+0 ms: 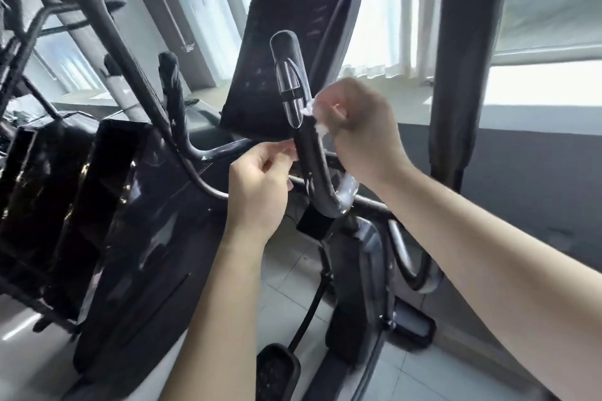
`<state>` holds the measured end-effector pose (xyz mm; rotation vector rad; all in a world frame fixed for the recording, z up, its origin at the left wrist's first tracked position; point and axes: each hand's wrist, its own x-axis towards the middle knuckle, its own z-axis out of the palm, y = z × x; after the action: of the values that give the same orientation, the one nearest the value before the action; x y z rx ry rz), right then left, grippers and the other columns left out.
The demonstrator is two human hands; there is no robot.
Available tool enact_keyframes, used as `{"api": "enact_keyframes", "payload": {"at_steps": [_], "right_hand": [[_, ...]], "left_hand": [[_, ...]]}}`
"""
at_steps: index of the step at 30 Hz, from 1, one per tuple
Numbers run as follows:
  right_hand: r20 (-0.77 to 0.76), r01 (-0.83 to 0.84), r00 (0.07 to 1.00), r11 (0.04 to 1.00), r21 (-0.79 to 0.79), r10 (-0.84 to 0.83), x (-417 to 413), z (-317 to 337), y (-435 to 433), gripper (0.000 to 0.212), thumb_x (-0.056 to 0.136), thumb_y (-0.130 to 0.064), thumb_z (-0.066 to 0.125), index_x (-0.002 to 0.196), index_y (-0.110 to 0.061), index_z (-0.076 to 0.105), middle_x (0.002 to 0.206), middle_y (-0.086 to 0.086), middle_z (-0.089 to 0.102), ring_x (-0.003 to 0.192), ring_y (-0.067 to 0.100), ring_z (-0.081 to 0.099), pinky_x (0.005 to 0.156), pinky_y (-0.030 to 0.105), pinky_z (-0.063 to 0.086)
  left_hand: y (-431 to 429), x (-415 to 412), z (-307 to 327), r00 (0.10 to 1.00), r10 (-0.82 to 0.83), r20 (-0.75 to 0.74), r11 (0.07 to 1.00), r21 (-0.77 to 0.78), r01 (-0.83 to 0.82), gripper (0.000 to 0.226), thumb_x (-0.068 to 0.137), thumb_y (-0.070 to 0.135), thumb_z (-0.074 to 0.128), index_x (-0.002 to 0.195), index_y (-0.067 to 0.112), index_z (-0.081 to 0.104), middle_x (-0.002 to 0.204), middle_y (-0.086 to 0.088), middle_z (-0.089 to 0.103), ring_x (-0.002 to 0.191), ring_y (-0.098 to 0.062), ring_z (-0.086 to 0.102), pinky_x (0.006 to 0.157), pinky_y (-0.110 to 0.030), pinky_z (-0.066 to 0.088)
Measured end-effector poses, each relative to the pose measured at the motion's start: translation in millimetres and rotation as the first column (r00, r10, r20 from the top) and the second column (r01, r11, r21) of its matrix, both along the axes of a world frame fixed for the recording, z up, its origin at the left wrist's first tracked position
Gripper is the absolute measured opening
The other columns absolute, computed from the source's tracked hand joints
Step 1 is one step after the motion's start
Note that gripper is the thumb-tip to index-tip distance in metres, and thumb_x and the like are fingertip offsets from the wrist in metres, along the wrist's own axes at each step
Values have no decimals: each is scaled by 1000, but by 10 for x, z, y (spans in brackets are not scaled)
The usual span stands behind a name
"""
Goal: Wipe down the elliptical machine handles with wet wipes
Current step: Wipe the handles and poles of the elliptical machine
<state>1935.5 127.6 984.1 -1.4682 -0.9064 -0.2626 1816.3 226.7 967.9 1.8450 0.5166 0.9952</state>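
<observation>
Tightly, right hand (361, 137) fingers clutch a crumpled white wipe (313, 120) against the curved black handle (313, 161); left hand (260, 185) hold unclear.

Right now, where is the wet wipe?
In the head view, the wet wipe is just right of centre, bunched in the right hand and touching the handle beside its shiny plate.

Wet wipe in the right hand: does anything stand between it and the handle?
Nothing visible does. The right hand holds the wet wipe directly against the handle, below its metal sensor plate. The left hand is at the opposite side.
</observation>
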Motion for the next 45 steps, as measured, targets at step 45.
{"api": "enact_keyframes", "payload": {"at_steps": [45], "right_hand": [[484, 457, 806, 878, -145, -340, -541, -388, 128, 6, 89, -4, 80, 90, -11, 81, 83, 0, 64, 74, 6, 58, 70, 17, 47]], "left_hand": [[511, -150, -564, 871, -478, 110, 853, -177, 491, 24, 100, 13, 58, 108, 27, 76, 99, 16, 73, 73, -5, 59, 68, -11, 45]]}}
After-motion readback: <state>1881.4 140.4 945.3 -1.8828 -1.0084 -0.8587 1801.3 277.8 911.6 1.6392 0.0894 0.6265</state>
